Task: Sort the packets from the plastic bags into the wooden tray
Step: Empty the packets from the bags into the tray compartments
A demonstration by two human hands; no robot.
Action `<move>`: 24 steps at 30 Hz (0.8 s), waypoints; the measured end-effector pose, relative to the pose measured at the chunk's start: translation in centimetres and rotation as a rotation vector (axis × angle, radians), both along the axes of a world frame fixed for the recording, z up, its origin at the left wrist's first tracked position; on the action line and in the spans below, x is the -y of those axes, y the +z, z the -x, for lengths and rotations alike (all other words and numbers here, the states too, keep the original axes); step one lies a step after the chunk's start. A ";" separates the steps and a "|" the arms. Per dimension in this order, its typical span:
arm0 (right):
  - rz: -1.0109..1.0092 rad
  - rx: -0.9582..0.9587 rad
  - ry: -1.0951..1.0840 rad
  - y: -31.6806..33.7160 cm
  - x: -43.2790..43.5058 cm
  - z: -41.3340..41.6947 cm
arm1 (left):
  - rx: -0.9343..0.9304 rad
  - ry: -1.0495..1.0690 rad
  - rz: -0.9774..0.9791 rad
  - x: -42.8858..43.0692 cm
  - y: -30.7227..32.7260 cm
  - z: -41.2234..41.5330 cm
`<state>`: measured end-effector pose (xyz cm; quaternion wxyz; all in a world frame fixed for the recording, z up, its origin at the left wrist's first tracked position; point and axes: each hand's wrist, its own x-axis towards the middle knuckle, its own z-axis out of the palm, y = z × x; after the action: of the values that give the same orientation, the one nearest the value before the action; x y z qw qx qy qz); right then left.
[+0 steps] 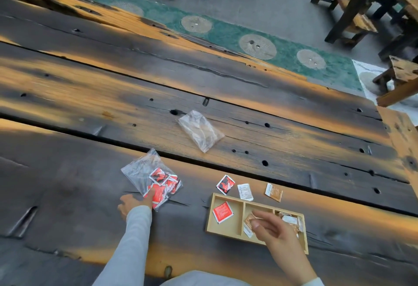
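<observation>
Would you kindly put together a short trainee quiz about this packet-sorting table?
1. How many compartments does the pale wooden tray have?
2. True or false: the left hand touches the clear plastic bag holding red packets.
3. Which lies alone in the tray's left compartment? A white paper packet; B red square packet; C brown packet.
Key: 1 three; 2 true; 3 B.

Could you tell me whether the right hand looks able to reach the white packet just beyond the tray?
Probably yes: the white packet lies uncovered past the far rim of the wooden tray, and the right hand is over its middle compartment, though it seems to pinch a brown packet.
</observation>
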<state>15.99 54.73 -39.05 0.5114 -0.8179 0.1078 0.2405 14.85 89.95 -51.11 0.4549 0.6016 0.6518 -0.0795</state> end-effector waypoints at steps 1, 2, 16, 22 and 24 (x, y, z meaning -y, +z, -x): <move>0.009 -0.005 0.006 -0.1 0.1 0.0 | 0.007 0.005 0.002 0.1 0.0 -0.4; 0.018 -0.008 0.013 -0.1 0.2 0.0 | 0.013 0.008 0.010 0.2 0.0 -0.8; 0.092 -0.020 0.092 -0.3 0.1 -0.3 | 0.100 -0.086 0.064 0.7 0.2 -2.0; 0.108 -0.047 0.134 -0.2 -0.1 -0.7 | 0.403 -0.041 0.136 2.3 0.7 -1.5; 0.102 -0.055 0.143 -0.2 0.1 -0.9 | 0.481 0.075 0.177 3.1 0.8 -1.3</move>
<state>16.92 54.64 -39.27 0.4475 -0.8415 0.0753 0.2931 16.18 86.88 -50.35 0.6502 0.5366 0.5372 0.0262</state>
